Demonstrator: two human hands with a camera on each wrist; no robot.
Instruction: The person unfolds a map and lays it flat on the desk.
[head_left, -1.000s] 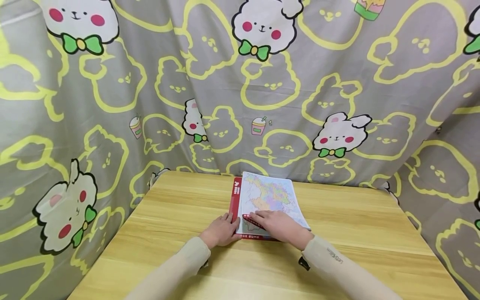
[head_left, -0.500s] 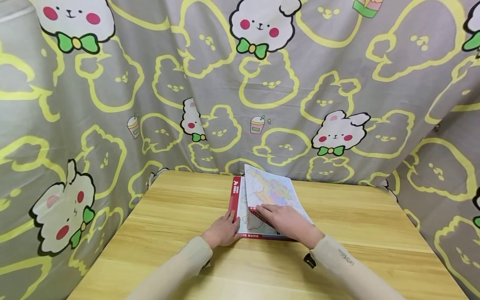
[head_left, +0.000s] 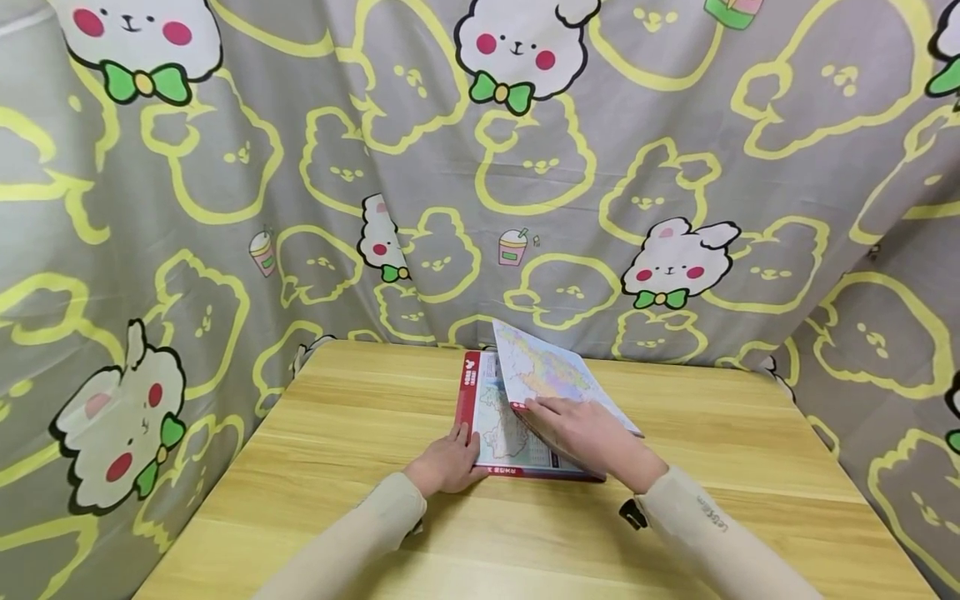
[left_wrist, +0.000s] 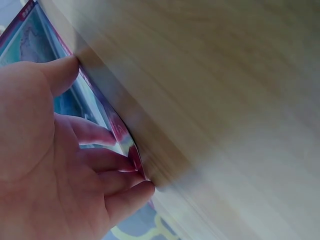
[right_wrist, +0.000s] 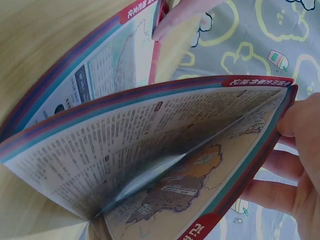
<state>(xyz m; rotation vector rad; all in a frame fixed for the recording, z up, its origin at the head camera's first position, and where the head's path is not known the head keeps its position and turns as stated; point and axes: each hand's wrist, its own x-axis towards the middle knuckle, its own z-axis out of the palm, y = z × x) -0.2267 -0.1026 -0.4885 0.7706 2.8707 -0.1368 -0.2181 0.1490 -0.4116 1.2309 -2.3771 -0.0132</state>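
Observation:
A folded paper map (head_left: 501, 429) with red borders lies on the table in the head view. Its upper panel (head_left: 543, 367), printed with a pastel-coloured map, is tilted up over the lower one. My right hand (head_left: 588, 433) grips the left edge of this raised part. In the right wrist view the raised panels (right_wrist: 195, 185) spread into a V, their text showing, and the right hand (right_wrist: 305, 160) pinches their rim. My left hand (head_left: 450, 462) rests on the red left border of the lower panel; the left wrist view has its fingers (left_wrist: 125, 200) lying loosely along that edge.
The wooden table (head_left: 360, 392) extends to both sides of the map and in front of it. Behind and beside it hangs a grey curtain (head_left: 450, 192) with rabbit drawings. A dark clip-like piece (head_left: 633, 514) sits at my right cuff.
My right hand has moved right, lifting the upper panel's left edge and carrying it rightward. More of the lower panel now shows. The left hand stays at the left border.

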